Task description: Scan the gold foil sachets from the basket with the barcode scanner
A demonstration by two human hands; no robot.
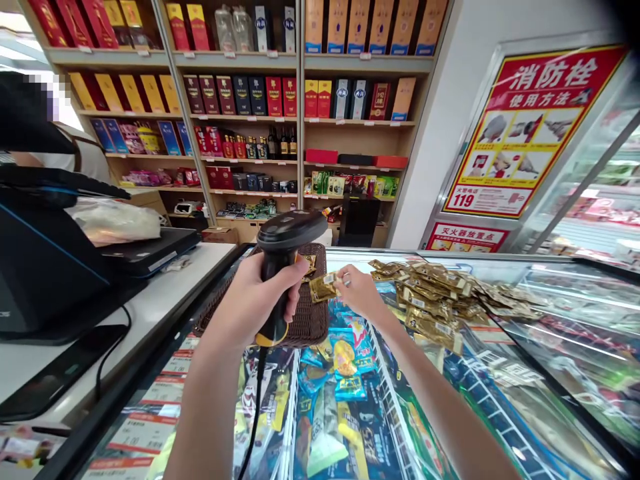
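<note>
My left hand (255,290) is wrapped round the handle of a black barcode scanner (287,233), whose cable hangs down toward me. Pinched in the fingers of my right hand (356,288) is a small gold snack packet (323,287) with a white label on it. That packet is over the right side of a brown woven basket (305,327), which stands on the freezer's glass top. More gold packets lie at the basket's far end, partly hidden behind the scanner. To the right of my right hand, a heap of similar gold packets (435,293) is spread over the glass.
Under the glass, the freezer (385,373) holds wrapped ice creams between white wire dividers. A checkout machine (45,260) and a scale (150,250) with a plastic bag stand on the left counter. Shelves (235,60) of boxes line the back; a person stands at far left.
</note>
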